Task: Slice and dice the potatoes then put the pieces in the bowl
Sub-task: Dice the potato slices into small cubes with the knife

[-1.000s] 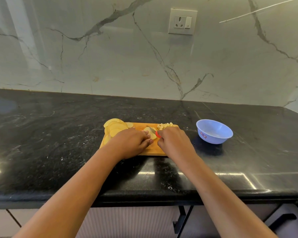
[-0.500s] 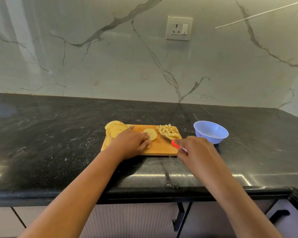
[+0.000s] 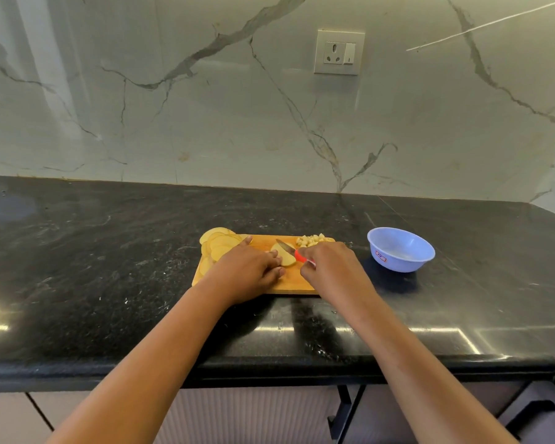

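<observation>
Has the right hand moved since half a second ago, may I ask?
Yes: the right hand, holding the knife, moved left from off the cutting board's right corner back over it.

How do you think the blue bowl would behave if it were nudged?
Probably light: the bowl looks like thin plastic and seems empty. Its narrow base on the glossy counter suggests it may slide, or tip if caught at the rim.

black countertop (image 3: 109, 267) bears a cutting board (image 3: 293, 280) and bowl (image 3: 400, 249).
</observation>
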`<control>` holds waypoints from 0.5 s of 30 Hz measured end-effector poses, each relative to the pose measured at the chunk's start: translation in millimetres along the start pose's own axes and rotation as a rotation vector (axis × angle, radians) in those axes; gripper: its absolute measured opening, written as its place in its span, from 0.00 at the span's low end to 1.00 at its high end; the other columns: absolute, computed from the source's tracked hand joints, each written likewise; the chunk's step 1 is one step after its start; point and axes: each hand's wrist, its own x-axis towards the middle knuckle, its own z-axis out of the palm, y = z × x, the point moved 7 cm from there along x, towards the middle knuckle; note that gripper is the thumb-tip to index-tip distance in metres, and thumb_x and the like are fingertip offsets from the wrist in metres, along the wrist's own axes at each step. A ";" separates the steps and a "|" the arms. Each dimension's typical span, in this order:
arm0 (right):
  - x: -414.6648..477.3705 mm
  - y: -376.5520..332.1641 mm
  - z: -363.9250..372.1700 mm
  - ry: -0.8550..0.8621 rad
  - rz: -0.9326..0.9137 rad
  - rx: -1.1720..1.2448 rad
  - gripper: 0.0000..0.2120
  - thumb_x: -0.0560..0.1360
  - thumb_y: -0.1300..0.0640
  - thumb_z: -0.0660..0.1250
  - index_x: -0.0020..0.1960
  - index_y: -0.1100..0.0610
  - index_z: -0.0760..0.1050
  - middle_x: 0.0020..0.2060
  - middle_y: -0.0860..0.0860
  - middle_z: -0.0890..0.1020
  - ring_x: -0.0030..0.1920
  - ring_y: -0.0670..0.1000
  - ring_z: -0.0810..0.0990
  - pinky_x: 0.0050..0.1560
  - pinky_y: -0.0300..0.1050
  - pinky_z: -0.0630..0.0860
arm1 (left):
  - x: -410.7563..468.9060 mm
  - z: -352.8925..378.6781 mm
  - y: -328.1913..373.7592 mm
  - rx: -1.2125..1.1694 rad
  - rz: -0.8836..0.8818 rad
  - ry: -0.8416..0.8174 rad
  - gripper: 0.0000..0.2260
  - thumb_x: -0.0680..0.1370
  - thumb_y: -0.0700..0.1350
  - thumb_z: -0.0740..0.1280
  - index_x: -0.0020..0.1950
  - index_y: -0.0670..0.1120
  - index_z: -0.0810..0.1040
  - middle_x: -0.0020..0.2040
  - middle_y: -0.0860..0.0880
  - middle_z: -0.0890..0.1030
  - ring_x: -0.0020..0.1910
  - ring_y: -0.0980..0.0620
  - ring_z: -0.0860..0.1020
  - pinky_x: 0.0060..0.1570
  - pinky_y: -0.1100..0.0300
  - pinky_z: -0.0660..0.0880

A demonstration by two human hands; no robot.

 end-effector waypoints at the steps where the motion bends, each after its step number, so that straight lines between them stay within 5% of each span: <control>1: 3.5 -1.5 1.5 -0.025 0.006 -0.024 0.17 0.77 0.59 0.60 0.65 0.52 0.76 0.54 0.55 0.81 0.50 0.53 0.80 0.44 0.43 0.74 | 0.5 0.2 -0.3 -0.003 -0.003 -0.001 0.21 0.83 0.54 0.52 0.73 0.48 0.67 0.73 0.53 0.67 0.71 0.57 0.66 0.73 0.56 0.40; 7: 8.1 -14.4 11.4 -0.060 0.000 -0.151 0.11 0.78 0.60 0.58 0.55 0.59 0.77 0.43 0.55 0.76 0.48 0.55 0.77 0.35 0.40 0.66 | 0.9 1.9 -2.3 0.062 -0.037 0.037 0.21 0.83 0.54 0.49 0.72 0.49 0.69 0.72 0.54 0.69 0.70 0.57 0.68 0.73 0.55 0.37; 15: -53.5 -8.9 -2.1 -0.070 0.001 -0.153 0.13 0.80 0.59 0.55 0.61 0.55 0.74 0.39 0.50 0.70 0.40 0.53 0.71 0.33 0.42 0.63 | -0.6 -1.5 1.0 0.063 -0.055 0.020 0.21 0.84 0.54 0.49 0.72 0.49 0.70 0.72 0.54 0.69 0.69 0.57 0.69 0.73 0.54 0.38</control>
